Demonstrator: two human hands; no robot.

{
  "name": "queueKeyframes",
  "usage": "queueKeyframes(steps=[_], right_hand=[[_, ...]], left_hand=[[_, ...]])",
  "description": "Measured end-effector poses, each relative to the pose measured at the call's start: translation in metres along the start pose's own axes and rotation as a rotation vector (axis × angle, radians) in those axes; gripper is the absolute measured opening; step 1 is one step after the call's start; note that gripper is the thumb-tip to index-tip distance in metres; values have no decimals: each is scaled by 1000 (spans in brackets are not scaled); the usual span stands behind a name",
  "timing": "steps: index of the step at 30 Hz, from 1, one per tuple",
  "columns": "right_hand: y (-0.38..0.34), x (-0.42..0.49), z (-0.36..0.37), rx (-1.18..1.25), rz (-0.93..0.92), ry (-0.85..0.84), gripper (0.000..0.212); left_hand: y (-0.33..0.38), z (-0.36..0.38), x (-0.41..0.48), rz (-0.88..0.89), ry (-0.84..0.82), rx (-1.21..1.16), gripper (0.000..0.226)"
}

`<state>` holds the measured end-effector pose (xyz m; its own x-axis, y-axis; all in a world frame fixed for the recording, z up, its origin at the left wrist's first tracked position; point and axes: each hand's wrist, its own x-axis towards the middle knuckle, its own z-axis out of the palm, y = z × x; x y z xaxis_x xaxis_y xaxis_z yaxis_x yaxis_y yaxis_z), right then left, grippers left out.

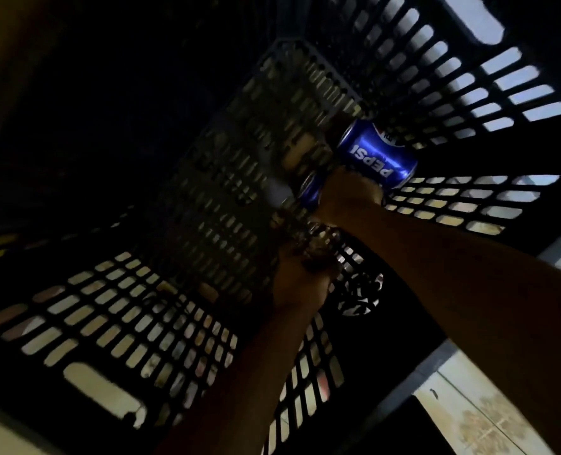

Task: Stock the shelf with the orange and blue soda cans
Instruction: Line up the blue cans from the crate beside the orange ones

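Nearest to me, my right forearm is reaching in from the right side, down into the black slotted crate. At its end my right hand is wrapping its grip round the near end of a blue Pepsi can. This can is sitting tilted deep in the crate by the far corner, its lettering upside down to me. A second blue can is peeking out just beside that hand, on its left. Lower in the view, my left hand is curling over something dark and glinting near the crate floor; I cannot tell whether that grip is holding anything. Light is coming through the wall slots, and pale floor tiles are showing outside the crate at lower right.
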<state>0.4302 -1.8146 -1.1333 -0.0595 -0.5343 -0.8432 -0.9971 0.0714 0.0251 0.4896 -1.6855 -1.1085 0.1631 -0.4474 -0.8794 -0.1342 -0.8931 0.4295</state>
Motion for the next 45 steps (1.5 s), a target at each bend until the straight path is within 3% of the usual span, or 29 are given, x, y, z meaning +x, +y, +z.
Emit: queueKeyframes(steps=[3, 6, 10, 13, 15, 17, 21, 23, 25, 29, 32, 36, 40, 45], right_hand=[[5, -32, -20, 329, 16, -178, 82], [8, -98, -51, 751, 89, -290, 82], [20, -209, -103, 1019, 122, -437, 62], [47, -297, -154, 1122, 137, -562, 68], [72, -352, -182, 1237, 93, -568, 60], [91, -398, -198, 1379, 88, -471, 57], [100, -482, -210, 1627, 81, -388, 76], [102, -522, -212, 1722, 22, -384, 81], [104, -560, -211, 1774, -42, -348, 70], [112, -627, -201, 1870, -75, -166, 74], [122, -677, -193, 1920, -183, -92, 80], [149, -739, -183, 1951, -327, 68, 53], [189, -805, -190, 1950, -447, 329, 50], [245, -877, -205, 1877, -626, 682, 51]], left_hand=[[12, -12, -30, 56, 113, 16, 87], [41, -28, -85, 67, 174, 34, 107], [94, -46, -176, 121, 165, -49, 102], [136, -59, -260, 29, 128, -259, 77], [161, -67, -315, -24, 125, -362, 68], [180, -72, -370, -60, 58, -468, 63], [195, -79, -471, -80, -142, -624, 46], [192, -82, -512, -12, -204, -558, 50], [188, -83, -549, 80, -233, -463, 55], [178, -77, -609, 200, -212, -430, 63], [165, -73, -652, 221, -343, -668, 61], [148, -70, -716, 125, -525, -1001, 66], [149, -46, -771, 81, -584, -1084, 71], [178, -1, -840, 165, -784, -986, 56]])
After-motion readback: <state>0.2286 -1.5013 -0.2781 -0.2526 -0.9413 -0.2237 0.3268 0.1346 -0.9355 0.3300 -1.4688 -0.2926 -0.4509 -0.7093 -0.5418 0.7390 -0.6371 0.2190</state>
